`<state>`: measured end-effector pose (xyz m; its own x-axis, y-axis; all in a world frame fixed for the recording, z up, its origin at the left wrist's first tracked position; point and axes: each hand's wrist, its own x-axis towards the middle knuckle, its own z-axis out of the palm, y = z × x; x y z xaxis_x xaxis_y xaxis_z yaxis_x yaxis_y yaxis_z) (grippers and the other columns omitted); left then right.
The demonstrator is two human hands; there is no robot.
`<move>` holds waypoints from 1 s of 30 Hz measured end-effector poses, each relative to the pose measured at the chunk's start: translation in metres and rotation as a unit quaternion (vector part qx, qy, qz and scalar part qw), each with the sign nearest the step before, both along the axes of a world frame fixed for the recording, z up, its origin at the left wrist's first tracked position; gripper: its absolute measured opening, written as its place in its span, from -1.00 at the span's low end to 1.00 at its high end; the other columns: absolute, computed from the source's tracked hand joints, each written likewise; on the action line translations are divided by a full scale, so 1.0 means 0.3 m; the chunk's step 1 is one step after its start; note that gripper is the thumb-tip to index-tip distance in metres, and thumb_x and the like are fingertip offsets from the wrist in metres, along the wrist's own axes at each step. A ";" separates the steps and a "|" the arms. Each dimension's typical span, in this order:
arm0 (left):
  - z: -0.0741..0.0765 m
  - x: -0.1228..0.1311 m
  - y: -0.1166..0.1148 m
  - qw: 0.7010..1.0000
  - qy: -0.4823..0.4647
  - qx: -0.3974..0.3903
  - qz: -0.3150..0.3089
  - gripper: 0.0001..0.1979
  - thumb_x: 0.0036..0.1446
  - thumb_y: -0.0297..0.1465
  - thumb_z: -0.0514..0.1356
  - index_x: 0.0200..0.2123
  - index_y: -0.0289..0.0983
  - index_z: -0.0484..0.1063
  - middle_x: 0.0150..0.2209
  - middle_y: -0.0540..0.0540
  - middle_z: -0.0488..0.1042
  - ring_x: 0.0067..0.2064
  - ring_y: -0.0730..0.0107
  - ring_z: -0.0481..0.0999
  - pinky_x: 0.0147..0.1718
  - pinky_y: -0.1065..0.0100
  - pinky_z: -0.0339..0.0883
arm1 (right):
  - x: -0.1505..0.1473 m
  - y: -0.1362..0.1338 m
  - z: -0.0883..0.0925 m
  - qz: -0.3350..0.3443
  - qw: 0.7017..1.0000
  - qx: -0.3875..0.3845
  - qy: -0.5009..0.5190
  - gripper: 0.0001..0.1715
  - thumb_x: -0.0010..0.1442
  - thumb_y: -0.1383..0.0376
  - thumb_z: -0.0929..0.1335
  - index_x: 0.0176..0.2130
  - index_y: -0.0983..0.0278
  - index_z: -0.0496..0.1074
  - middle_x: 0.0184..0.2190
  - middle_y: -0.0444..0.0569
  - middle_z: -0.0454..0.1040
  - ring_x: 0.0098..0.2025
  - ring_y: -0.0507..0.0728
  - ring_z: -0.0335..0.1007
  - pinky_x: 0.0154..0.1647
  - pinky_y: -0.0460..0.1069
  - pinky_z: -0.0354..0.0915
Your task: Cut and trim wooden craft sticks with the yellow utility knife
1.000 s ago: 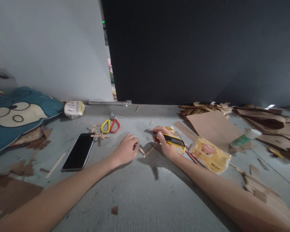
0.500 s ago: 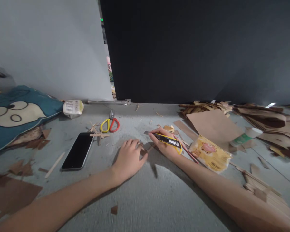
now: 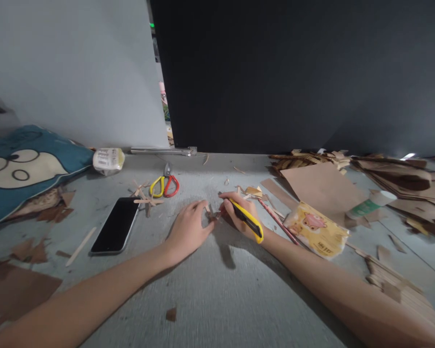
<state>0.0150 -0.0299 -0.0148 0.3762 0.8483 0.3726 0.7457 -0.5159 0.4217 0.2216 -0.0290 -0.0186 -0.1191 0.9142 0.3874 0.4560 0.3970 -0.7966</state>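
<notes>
My right hand [image 3: 241, 212] is closed around a yellow and black utility knife [image 3: 247, 221], its handle slanting back toward my wrist. Between the two hands lies a small brown piece [image 3: 213, 215], and my left hand [image 3: 189, 228] pinches it between thumb and fingers. Fine detail of this piece is blurred, and whether the blade touches it I cannot tell. Beyond my left hand rest scissors [image 3: 164, 185] with one yellow and one red handle, close to some crossed wooden sticks [image 3: 148, 200].
A phone [image 3: 116, 226] lies at left, near a blue cushion [image 3: 39, 159] and a wrapped roll [image 3: 108, 160]. At right are a yellow tissue pack [image 3: 317, 229], brown cardboard [image 3: 321, 186], a green and white bottle [image 3: 369, 204] and stacked sticks [image 3: 398, 285]. A dark panel [image 3: 293, 77] stands behind.
The utility knife has turned in my right hand, its tip now lower and nearer the left fingers. My left hand has shifted slightly left and its fingers have closed on the small brown piece.
</notes>
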 end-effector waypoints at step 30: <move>-0.009 -0.005 0.005 0.999 -0.004 0.007 -0.047 -0.75 0.18 -0.35 0.41 -0.05 -0.21 0.61 0.20 -0.26 0.58 0.39 -0.10 0.40 0.31 -0.13 0.38 | -0.015 -0.029 0.047 0.040 0.998 -0.043 0.010 -0.59 0.43 -0.01 0.31 -0.24 0.19 0.55 -0.58 -0.12 0.51 -0.51 0.08 0.46 -0.46 -0.03 0.34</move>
<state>0.0136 -0.0284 -0.0175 0.4504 0.8045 0.3871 0.6900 -0.5888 0.4209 0.2172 -0.0376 -0.0046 -0.1855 0.9323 0.3104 0.4091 0.3605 -0.8383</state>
